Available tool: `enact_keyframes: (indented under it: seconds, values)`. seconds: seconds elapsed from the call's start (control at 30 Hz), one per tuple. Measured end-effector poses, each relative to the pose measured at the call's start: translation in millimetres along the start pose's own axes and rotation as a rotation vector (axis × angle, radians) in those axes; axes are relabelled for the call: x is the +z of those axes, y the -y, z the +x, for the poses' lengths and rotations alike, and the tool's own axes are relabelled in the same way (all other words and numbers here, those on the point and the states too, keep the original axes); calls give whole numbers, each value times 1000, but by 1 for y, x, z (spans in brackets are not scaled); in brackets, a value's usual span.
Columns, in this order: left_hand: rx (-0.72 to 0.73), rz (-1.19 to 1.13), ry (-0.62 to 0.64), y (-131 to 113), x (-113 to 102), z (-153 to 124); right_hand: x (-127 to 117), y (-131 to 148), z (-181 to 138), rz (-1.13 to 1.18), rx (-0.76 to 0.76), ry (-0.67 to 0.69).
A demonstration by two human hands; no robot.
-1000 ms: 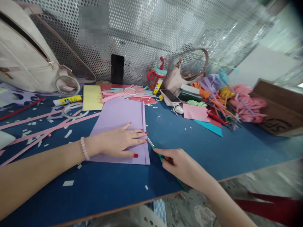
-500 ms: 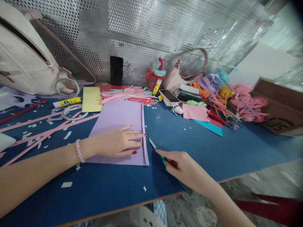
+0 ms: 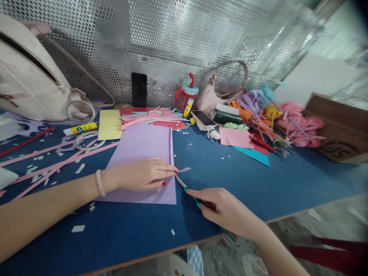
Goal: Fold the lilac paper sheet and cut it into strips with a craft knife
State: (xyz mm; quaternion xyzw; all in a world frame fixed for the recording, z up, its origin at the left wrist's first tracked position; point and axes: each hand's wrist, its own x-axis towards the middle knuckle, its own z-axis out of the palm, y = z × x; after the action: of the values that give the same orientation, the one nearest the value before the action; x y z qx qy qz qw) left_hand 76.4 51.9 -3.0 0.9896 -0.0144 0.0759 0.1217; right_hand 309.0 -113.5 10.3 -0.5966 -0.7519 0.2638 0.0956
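At lower centre, the left hand [image 3: 146, 175] is pressing flat on lilac paper [image 3: 140, 142]; the right hand [image 3: 223, 207] is gripping a green-handled knife [image 3: 181, 182]. 1 strip [image 3: 185, 169] is seemingly hanging partly cut, the upper fold [image 3: 170, 143] looking uncut.

Here on my blue table [image 3: 287, 184] lie lilac paper [image 3: 138, 147], pink strips [image 3: 74, 156], a yellow glue stick [image 3: 82, 128] and white scraps [image 3: 78, 229]!
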Motion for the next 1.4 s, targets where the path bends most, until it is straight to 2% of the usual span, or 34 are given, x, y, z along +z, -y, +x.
enact_keyframes:
  seconds: [0.13,0.33,0.4,0.5,0.6,0.67,0.77,0.93,1.23,1.4]
  values:
    - [-26,-6,6,-2,-1,1,1,-1,2,-8,-30,7]
    - [15,-15,-38,1,0,-2,-2,2,20,-54,-56,7]
    - [-39,-45,-68,3,-3,-1,-4,3,25,-63,-43,-5]
    - [-202,-29,-95,10,-7,9,-6,4,28,-72,-38,-9]
    - [-329,29,-87,17,-5,28,-6,4,29,-87,-44,-10]
    - [-356,50,-45,18,0,40,-6,4,28,-94,-57,-9]
    - [-339,70,59,16,9,46,-7,4,29,-100,-59,-3]
    - [-367,98,159,10,16,37,-7,5,30,-96,-34,1]
    - [-430,148,136,11,17,34,-7,4,31,-91,-14,6]
    - [-283,139,110,3,7,22,-7,6,30,-78,2,3]
